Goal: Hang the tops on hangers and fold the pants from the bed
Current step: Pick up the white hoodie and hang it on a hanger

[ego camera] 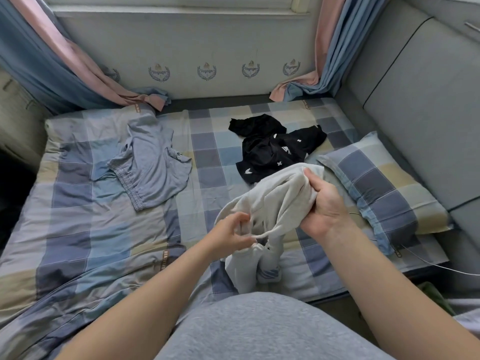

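A cream garment with a drawstring (275,203) hangs bunched above the checked bed (109,229), near its front edge. My right hand (324,203) grips its upper part. My left hand (231,233) pinches the fabric by the drawstring at its lower left. A black garment with small white marks (272,146) lies crumpled behind it. Grey-blue pants with an elastic waistband (153,159) lie spread out at the middle left of the bed. No hanger is in view.
A checked pillow (384,188) lies at the right, against a grey padded headboard (415,100). Blue and pink curtains (65,63) hang at both far corners under a window sill. A thin white cable (428,263) runs off the bed's right front.
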{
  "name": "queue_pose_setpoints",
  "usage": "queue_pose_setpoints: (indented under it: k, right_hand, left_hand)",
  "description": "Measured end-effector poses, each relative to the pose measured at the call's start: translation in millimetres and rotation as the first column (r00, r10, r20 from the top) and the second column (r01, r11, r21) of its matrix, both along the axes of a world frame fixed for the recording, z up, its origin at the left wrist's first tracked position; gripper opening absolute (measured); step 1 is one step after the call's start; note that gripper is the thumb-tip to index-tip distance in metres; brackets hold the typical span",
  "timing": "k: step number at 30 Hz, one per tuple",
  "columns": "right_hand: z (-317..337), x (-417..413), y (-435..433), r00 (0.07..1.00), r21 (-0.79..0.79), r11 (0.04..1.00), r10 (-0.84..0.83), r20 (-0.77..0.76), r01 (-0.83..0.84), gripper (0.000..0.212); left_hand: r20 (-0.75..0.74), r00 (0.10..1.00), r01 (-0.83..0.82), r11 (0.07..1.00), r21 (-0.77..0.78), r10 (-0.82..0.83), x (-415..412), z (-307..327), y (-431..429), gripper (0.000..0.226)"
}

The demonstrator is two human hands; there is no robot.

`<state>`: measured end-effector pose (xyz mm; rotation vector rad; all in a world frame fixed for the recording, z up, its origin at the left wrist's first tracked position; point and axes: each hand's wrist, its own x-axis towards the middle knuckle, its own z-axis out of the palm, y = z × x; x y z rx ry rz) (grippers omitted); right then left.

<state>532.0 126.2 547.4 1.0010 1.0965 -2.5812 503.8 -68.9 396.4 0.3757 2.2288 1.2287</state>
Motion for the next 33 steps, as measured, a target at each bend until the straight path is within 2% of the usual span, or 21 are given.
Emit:
queue_pose_setpoints:
  k: [2, 4, 11, 14, 16, 18, 19, 21, 22, 23, 25, 27, 30, 33]
  right_hand:
    - [1, -3, 3, 1.0, 0.013, 1.0, -0.024, -0.017, 0.024, 0.045]
    - [0, -7, 5, 0.997, 0.044, 0.996, -0.075, -0.014, 0.076, 0.044]
    - [-5, -29, 13, 0.986, 0.055, 0.984, -0.168, 0.006, 0.167, 0.051]
    - [-3, -35, 10, 0.986, 0.059, 0.984, -0.169, 0.002, 0.168, 0.047]
    - [-2, -34, 7, 0.992, 0.054, 0.991, -0.124, -0.007, 0.125, 0.043]
    - [-2, -28, 7, 0.998, 0.033, 0.998, -0.058, -0.03, 0.059, 0.046]
    - [-1, -25, 7, 0.999, 0.019, 1.0, -0.023, -0.045, 0.024, 0.048]
    - [0, -16, 6, 0.996, -0.006, 0.999, 0.035, -0.083, -0.036, 0.052]
    - [1, -12, 6, 0.993, -0.017, 0.998, 0.057, -0.104, -0.059, 0.054]
    - [3, -8, 5, 0.989, -0.029, 0.996, 0.079, -0.126, -0.083, 0.056]
    - [6, -2, 4, 0.979, -0.051, 0.991, 0.116, -0.17, -0.126, 0.062]
    - [10, 3, 3, 0.974, -0.072, 0.989, 0.115, -0.194, -0.131, 0.066]
    - [12, 6, 5, 0.978, -0.101, 0.991, 0.07, -0.197, -0.091, 0.068]
    - [9, 8, 12, 0.982, -0.055, 0.996, 0.054, -0.182, -0.065, 0.068]
  left_hand:
    - [-0.095, 0.99, 0.097, 0.99, -0.1, -0.107, 0, 1, 10, 0.02]
    - [-0.086, 0.98, 0.161, 0.97, -0.18, -0.179, 0, 0, 10, 0.004]
    - [0.242, 0.926, 0.319, 0.943, -0.092, -0.29, 23, -11, 6, 0.015]
    - [0.307, 0.886, 0.409, 0.899, -0.16, -0.348, 28, -18, 7, 0.021]
    - [0.257, 0.925, 0.339, 0.915, -0.22, -0.28, 28, -25, 7, 0.026]
    - [0.206, 0.978, 0.038, 0.981, -0.193, 0.002, 24, -27, 8, 0.035]
    - [0.228, 0.953, -0.167, 0.975, -0.148, 0.198, 21, -24, 8, 0.038]
    - [0.417, 0.767, -0.499, 0.862, -0.091, 0.488, 10, -15, 8, 0.042]
    - [0.523, 0.658, -0.58, 0.808, -0.105, 0.541, 4, -12, 7, 0.047]
    - [0.602, 0.583, -0.598, 0.79, -0.137, 0.546, -1, -8, 5, 0.052]
    - [0.695, 0.54, -0.514, 0.84, -0.175, 0.475, -5, -3, 4, 0.05]
    - [0.736, 0.528, -0.434, 0.88, -0.194, 0.423, -1, -2, 10, 0.03]
    - [0.779, 0.46, -0.432, 0.874, -0.223, 0.426, 15, -6, 23, 0.012]
    - [0.786, 0.465, -0.439, 0.877, -0.195, 0.408, 26, -11, 30, 0.025]
